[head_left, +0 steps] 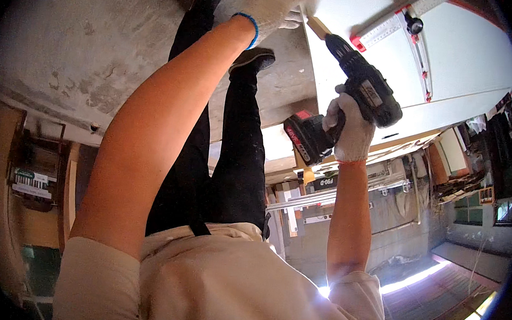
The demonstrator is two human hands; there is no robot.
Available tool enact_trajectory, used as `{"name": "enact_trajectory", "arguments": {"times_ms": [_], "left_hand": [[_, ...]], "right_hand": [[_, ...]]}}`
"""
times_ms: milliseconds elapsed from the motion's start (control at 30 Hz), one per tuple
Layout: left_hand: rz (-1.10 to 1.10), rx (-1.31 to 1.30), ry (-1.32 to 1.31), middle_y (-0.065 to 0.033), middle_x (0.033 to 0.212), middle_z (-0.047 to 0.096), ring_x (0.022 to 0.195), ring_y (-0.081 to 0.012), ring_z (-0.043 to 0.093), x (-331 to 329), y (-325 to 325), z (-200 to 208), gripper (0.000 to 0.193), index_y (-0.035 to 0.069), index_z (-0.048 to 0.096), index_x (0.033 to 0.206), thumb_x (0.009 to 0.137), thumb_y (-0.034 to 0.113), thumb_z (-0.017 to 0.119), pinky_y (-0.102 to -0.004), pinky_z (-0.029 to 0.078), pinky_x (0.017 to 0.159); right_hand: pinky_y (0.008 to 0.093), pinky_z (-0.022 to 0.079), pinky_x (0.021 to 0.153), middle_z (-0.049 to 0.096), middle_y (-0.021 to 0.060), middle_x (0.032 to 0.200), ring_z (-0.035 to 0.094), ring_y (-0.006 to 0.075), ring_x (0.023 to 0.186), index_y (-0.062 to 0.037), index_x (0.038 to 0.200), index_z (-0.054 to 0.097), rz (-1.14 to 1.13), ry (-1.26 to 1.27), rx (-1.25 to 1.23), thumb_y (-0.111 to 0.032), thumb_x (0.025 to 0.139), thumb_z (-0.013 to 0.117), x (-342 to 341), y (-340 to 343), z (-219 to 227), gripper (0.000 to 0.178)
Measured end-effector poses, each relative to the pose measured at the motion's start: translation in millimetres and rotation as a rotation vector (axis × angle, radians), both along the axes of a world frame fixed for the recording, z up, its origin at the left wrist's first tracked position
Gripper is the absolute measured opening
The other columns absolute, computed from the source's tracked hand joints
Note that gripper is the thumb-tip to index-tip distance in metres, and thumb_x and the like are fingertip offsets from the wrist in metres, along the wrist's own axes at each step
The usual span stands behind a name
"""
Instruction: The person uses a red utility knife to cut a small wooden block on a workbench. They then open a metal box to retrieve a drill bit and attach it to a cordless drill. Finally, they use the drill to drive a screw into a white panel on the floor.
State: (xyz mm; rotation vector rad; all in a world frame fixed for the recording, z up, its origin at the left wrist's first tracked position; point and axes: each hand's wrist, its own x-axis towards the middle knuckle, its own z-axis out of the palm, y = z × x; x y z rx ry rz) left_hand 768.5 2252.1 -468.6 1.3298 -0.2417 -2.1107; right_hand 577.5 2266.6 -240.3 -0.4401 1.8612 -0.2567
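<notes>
Driving stage: right hand (350, 128) clamped on black-and-red cordless drill (357, 96), tip at white board (360, 60) edge; gloved left hand (271, 8) steadies that corner, fingers curled.

drill (357, 96) against board (457, 49), ruler (399, 21) on board

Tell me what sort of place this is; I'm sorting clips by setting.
Probably a carpentry workshop: a cordless drill in the right hand, a white board with a long ruler on it, and a bare concrete floor.
</notes>
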Motion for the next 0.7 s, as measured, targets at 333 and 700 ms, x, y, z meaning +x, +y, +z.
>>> {"name": "enact_trajectory", "arguments": {"times_ms": [333, 700], "left_hand": [[0.049, 0.236, 0.114, -0.0144, 0.133, 0.07, 0.118, -0.0289, 0.072, 0.0, -16.5, 11.7, 0.045, 0.001, 0.063, 0.143, 0.116, 0.036, 0.054, -0.0435, 0.06, 0.102], [0.037, 0.238, 0.123, -0.0164, 0.135, 0.069, 0.122, -0.0292, 0.071, 1.8, -16.6, 13.9, 0.045, 0.001, 0.063, 0.142, 0.117, 0.037, 0.053, -0.0428, 0.06, 0.104]], "right_hand": [[0.0262, 0.049, 0.048, 0.062, 0.0025, 0.068, 0.057, 0.0092, 0.051, 0.0016, 0.111, 0.066, -0.014, 0.002, 0.014, -0.013, 0.095, 0.07, 2.7, -2.2, 1.0, 0.022], [0.0266, 0.05, 0.051, 0.063, 0.0025, 0.068, 0.058, 0.01, 0.053, 0.0011, 0.112, 0.067, -0.034, 0.001, -0.01, -0.012, 0.096, 0.07, 4.0, 3.4, -1.6, 0.021]]}}
